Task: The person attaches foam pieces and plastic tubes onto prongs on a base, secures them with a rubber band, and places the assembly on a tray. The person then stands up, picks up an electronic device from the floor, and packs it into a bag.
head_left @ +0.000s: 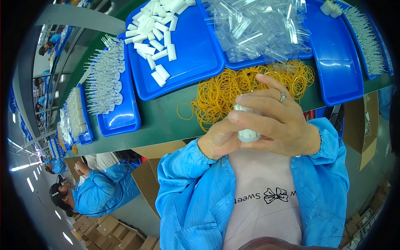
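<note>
In front of my chest, both hands close around a small white bundle of plastic pieces, partly hidden by the fingers. My left hand cups it from the left and below. My right hand, with a ring on one finger, wraps over it from the right; one finger is lifted away from the rest. Just beyond the hands, a heap of yellow rubber bands lies on the green tabletop. Whether a band sits around the bundle, I cannot tell.
Blue trays hold white cylinders, clear plastic sleeves and thin-stemmed white parts. A blue tray at right has a small bundle at its far end. Left, a co-worker in blue sits near cardboard boxes.
</note>
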A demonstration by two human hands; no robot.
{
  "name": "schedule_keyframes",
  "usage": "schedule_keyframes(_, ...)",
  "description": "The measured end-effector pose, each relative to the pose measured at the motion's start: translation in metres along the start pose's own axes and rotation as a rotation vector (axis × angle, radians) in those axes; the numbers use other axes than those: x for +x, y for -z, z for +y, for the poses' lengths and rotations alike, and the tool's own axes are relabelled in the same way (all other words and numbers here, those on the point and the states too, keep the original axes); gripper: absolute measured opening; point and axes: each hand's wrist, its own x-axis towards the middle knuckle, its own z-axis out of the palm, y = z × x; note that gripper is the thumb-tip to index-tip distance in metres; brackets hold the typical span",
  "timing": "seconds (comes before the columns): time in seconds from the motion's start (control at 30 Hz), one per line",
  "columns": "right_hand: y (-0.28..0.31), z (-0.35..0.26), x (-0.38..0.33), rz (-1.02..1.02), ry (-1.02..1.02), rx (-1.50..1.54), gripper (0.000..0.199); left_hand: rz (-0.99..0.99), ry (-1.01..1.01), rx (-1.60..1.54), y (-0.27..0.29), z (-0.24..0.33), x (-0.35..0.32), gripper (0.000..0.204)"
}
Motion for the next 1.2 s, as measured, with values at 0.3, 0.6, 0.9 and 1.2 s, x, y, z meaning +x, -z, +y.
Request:
schedule_keyframes(0.3, 0.01, 0.001, 0.028, -0.111, -0.089, 0.172, 0.067, 0.092, -0.563, 0.226, 0.022, 0.026, -0.048, 0.045)
schedule_keyframes(0.6, -0.068, 0.013, 0.092, -0.43, -0.064, 0.124, 0.019, 0.226, -1.237, 0.118, 0.056, 0.053, -0.139, 0.021)
schedule_keyframes(0.9, -0.149, 0.024, 0.095, -0.576, 0.201, -0.302, 0.019, 0.449, -1.283, 0.374, 0.074, 0.023, -0.154, 0.062)
schedule_keyframes(1.2, -0.119, -0.016, 0.109, -0.271, 0.302, -0.054, 0.012, 0.604, -0.969, 0.7, 0.052, 0.004, -0.109, 0.078)
